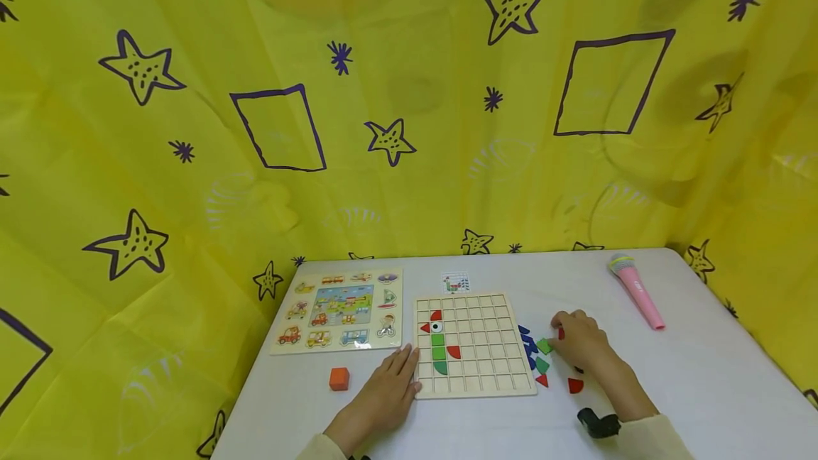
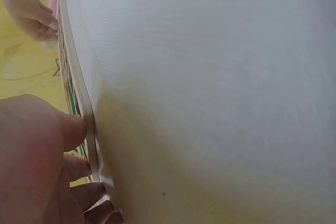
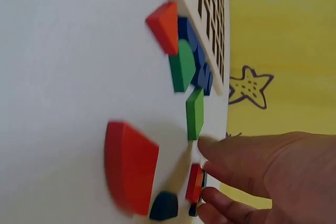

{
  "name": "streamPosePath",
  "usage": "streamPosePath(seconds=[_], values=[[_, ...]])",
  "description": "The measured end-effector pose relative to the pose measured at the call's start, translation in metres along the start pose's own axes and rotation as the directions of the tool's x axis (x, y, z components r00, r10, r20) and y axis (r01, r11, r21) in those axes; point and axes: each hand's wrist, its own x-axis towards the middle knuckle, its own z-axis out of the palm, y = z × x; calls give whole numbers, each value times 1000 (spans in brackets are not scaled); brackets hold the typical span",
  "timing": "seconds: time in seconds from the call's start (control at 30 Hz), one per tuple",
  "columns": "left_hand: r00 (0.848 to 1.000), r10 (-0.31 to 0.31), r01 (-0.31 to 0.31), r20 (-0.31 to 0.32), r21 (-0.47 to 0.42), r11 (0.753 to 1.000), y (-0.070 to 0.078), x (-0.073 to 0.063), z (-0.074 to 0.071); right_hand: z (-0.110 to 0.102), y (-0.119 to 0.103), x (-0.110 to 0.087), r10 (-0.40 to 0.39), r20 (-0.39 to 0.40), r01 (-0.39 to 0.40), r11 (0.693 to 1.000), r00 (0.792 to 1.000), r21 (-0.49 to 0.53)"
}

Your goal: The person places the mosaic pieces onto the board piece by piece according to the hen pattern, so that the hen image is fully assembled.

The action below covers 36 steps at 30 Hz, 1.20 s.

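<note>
A wooden grid board (image 1: 486, 346) lies on the table with several pieces in its left columns: a red triangle (image 1: 424, 329), a white eye piece (image 1: 437, 327), green squares (image 1: 438, 353) and red and green quarter circles. My left hand (image 1: 388, 387) rests along the board's left edge, fingers extended. Right of the board, my right hand (image 1: 584, 343) reaches down among loose pieces, its fingers loosely bent. In the right wrist view the thumb is beside a light green square (image 3: 195, 114), and other fingertips are right at a red piece (image 3: 194, 182).
Blue pieces (image 1: 527, 343), a green quarter circle (image 1: 542, 365) and red pieces (image 1: 575, 385) lie between board and right hand. A picture card (image 1: 456, 282) is behind the board. A picture puzzle (image 1: 294, 332) and orange cube (image 1: 339, 378) lie left; a pink microphone (image 1: 641, 293) lies right.
</note>
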Motion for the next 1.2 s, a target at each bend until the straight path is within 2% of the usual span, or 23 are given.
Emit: streamPosePath(seconds=[0.27,0.43,0.83,1.0,1.2], values=[[1000,1,-1,5,0,1000,-1,1,-1,0,19,1,19,11,-19,999,1000,26],[1000,13,-13,-11,4,1000,0,0,-1,0,21,-4,38,17,-40,997,999,66],[1000,16,-16,-15,19,1000,1,-2,-2,-1,21,-10,-9,16,8,997,1000,71],[1000,1,-1,3,15,1000,0,1,0,0,9,-5,-37,-25,39,994,999,105],[1000,-7,7,8,10,1000,0,1,1,8,-30,-1,-55,-21,58,981,998,185]])
